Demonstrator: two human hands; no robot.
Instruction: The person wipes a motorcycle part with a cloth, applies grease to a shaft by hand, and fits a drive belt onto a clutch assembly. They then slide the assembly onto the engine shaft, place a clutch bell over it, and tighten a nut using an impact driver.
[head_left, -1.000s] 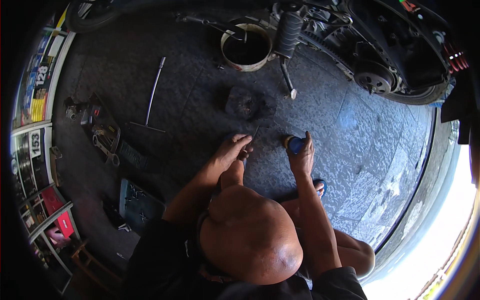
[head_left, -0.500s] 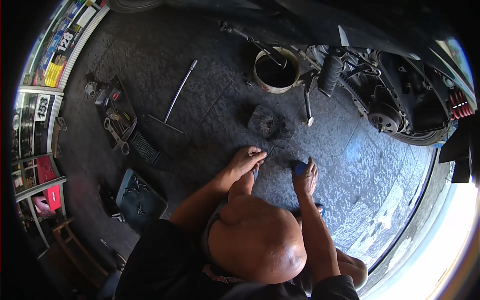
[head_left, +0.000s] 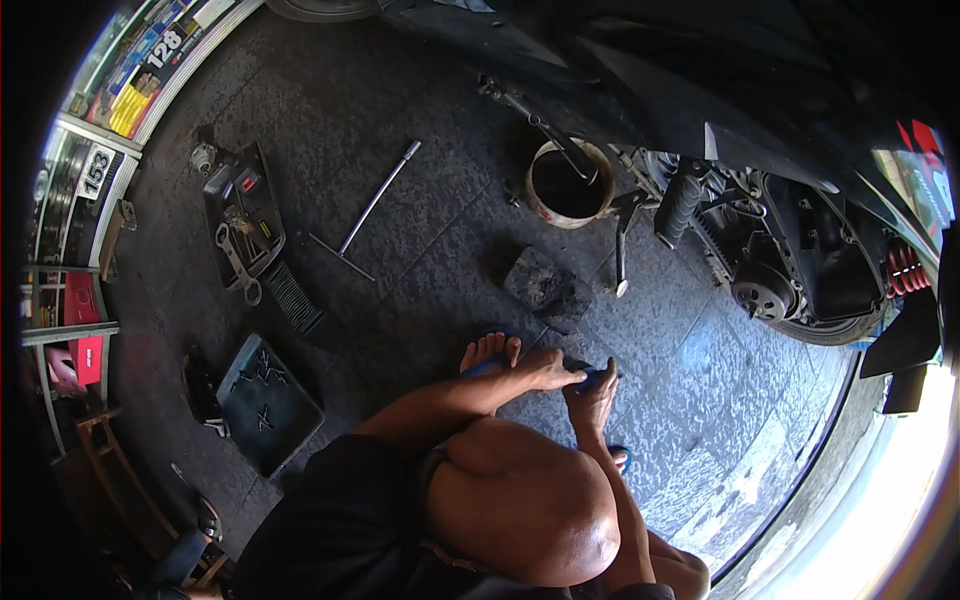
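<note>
My right hand (head_left: 592,402) is closed around a small blue round piece (head_left: 594,379), its forefinger stretched along the side; the exact kind is hard to tell. Coming from the left, my left hand (head_left: 546,370) has its fingers pinched together right against that blue piece. Whatever the left fingers hold is too small and dark to name. Both hands are low over the floor, in front of my bent knee. Just beyond them lies a dark, grimy block-like lump (head_left: 548,285). My left foot in a blue sandal (head_left: 487,364) is beside the left hand.
A motorbike with an exposed drive side (head_left: 765,290) stands at the far right, a grimy bucket (head_left: 568,185) under it. Leftward lie a T-handle wrench (head_left: 378,205), a tool tray (head_left: 240,215) with wrenches, and a tray of bolts (head_left: 270,405). Shelving (head_left: 85,250) lines the left.
My left hand has moved right to meet the blue piece in my right hand; before, the two hands were apart. The view has shifted, and more of my left foot shows.
</note>
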